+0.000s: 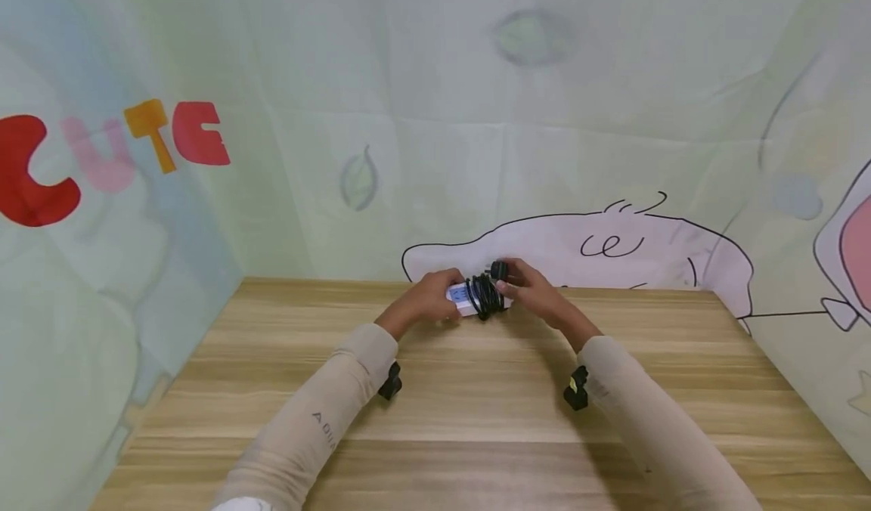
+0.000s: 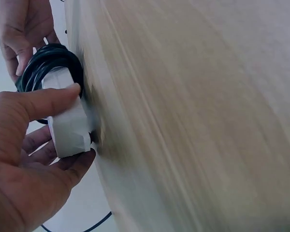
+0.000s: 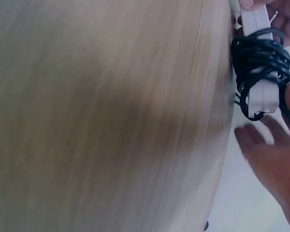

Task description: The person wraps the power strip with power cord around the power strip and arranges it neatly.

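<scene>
A white power strip (image 1: 468,307) with a blue area on its face is held near the table's far edge. Black cord (image 1: 485,297) is wound in several turns around its right part. My left hand (image 1: 429,298) grips the strip's left end, thumb on one side and fingers on the other, as the left wrist view shows on the strip (image 2: 70,128). At the other end my right hand (image 1: 537,293) pinches the black plug (image 1: 500,270), just above the coil. In the right wrist view the plug is mostly hidden behind the thumb and the strip's end (image 3: 264,99).
The wood-grain table (image 1: 476,405) spreads out under both arms. Behind it hangs a printed cloth backdrop (image 1: 435,171), which also closes off the left and right sides. Dark wrist cameras (image 1: 576,388) sit below the cuffs.
</scene>
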Available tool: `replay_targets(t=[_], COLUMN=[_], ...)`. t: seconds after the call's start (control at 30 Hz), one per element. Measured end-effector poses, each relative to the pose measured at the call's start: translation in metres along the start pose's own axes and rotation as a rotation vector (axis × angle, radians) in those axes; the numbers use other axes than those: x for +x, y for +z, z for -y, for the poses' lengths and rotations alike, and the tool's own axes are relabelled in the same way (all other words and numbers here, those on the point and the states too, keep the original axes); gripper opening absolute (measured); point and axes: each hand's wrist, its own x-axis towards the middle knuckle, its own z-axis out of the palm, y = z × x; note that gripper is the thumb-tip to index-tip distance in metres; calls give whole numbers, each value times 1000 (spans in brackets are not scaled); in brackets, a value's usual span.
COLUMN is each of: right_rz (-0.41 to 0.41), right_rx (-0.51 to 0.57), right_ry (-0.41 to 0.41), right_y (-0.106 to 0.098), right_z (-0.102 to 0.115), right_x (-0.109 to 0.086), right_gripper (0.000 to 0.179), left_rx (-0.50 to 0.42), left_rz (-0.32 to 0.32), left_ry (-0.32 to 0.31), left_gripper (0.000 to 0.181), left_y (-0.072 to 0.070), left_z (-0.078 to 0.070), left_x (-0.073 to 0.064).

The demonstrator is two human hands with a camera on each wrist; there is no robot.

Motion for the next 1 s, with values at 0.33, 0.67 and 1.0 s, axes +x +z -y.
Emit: replay_targets(t=[0.33,0.67,1.0], right_rz=[-70,-178,-41], right_rx=[-210,-228,-122], right_ry=[-58,-88,38], right_y=[10,17,4], right_z=[5,5,14], right_x=[1,-2,5], right_gripper=[54,51,56], left_rx=[120,147,163], left_rz=[-17,-53,23], left_ry=[77,174,141], left_gripper=[69,72,69], left_y=[6,11,8], left_z=[4,10,11], left_x=[7,8,6])
